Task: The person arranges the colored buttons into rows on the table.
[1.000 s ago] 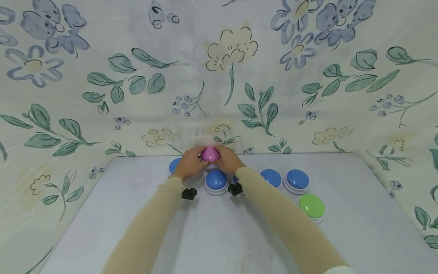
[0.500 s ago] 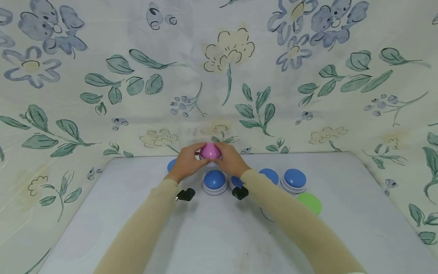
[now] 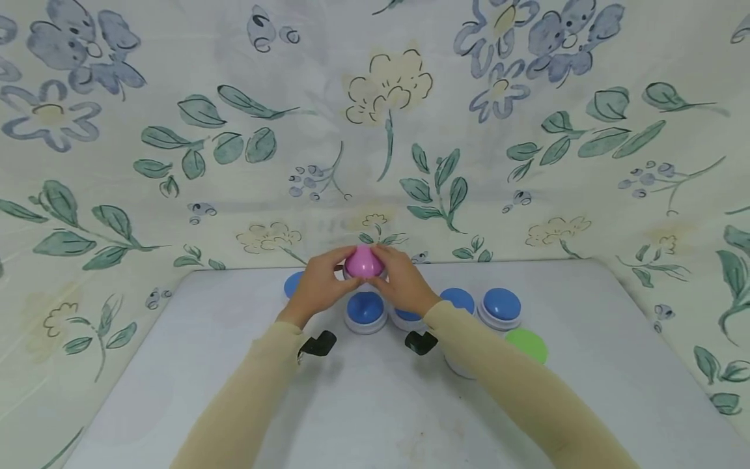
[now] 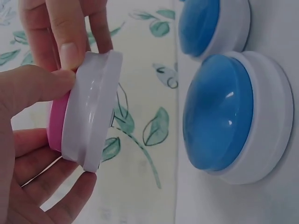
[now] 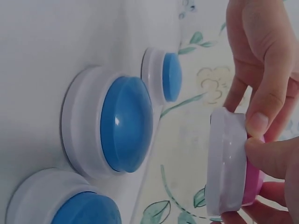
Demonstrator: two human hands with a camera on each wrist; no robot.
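Both hands hold one push button with a pink dome (image 3: 364,262) and a white base between them, above the far part of the table. My left hand (image 3: 322,283) grips its left side, thumb and fingers at the rim. The right hand (image 3: 405,280) does the same from the right, and the two thumbs nearly meet at its near side. In the left wrist view the white base (image 4: 93,112) is clear of the table. Just below the hands stands a blue button (image 3: 366,308); another blue button (image 3: 409,316) is partly covered by the right hand.
A blue button (image 3: 293,284) stands behind the left wrist. Right of the right forearm are two blue buttons, one partly hidden (image 3: 457,299) and one whole (image 3: 502,304), plus a green button (image 3: 527,344). Floral cloth (image 3: 328,117) rises behind the white table (image 3: 234,339).
The pink button looks slightly larger and has shifted a little right over the blue one below. Both hands move with it, and the right wrist uncovers more of the blue button beneath it.
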